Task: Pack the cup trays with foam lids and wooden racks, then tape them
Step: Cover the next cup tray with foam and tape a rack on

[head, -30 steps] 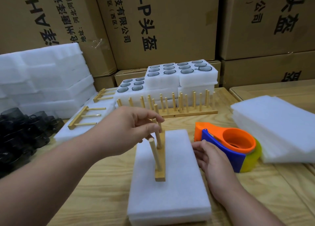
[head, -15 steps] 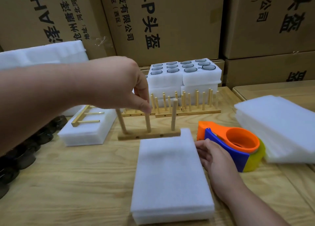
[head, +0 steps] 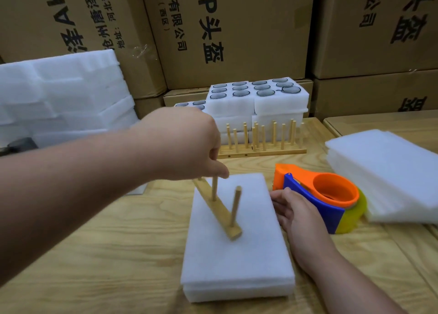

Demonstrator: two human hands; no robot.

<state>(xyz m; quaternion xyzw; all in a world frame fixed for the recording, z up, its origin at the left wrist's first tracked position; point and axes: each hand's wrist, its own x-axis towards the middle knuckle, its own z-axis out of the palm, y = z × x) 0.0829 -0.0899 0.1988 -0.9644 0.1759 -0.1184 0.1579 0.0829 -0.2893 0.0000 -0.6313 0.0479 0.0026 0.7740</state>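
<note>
The left hand (head: 187,145) has its grip pinched on the middle peg of a wooden rack (head: 216,210), which hangs tilted over the lidded cup tray (head: 237,242), its near end low at about 5 o'clock. To do this well, I'd level the base, line it along the tray's length and centre it before letting go. The right hand (head: 292,213), fingers relaxed and holding nothing, rests against the tray's 3 o'clock edge, steadying it. Just beside that hand sits the tape dispenser (head: 324,200), close enough to crowd it. At 12 o'clock on the surface (head: 94,254) stand spare racks (head: 260,138); at 2 o'clock, stacked foam lids (head: 391,171).
</note>
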